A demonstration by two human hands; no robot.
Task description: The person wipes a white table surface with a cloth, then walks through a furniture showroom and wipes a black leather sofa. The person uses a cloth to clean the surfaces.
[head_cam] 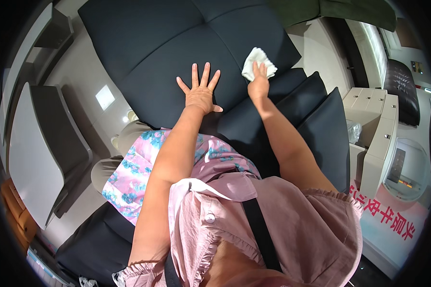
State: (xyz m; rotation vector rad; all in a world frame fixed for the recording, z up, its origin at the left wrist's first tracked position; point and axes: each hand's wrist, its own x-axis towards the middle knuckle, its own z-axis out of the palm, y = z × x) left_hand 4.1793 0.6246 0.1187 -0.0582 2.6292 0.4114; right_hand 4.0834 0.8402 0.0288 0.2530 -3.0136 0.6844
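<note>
My left hand (200, 94) lies palm down on the seat of a dark padded sofa (158, 64), with its fingers spread and nothing held. To the right, my right hand (259, 86) presses a folded white cloth (256, 55) against the seat, close to the dark back cushions (287, 84). Its fingertips rest on top of the cloth, and part of the cloth sticks out past them. Stitched seams divide the seat into wide panels. Across my lap is a pink floral apron (129, 172).
On the left stands a table (36, 161) with a pale top and dark sides. Pale drawer units (366, 102) and an oval mirror (406, 172) are on the right, above a panel bearing red writing (388, 219). A green upholstered piece (355, 12) borders the top.
</note>
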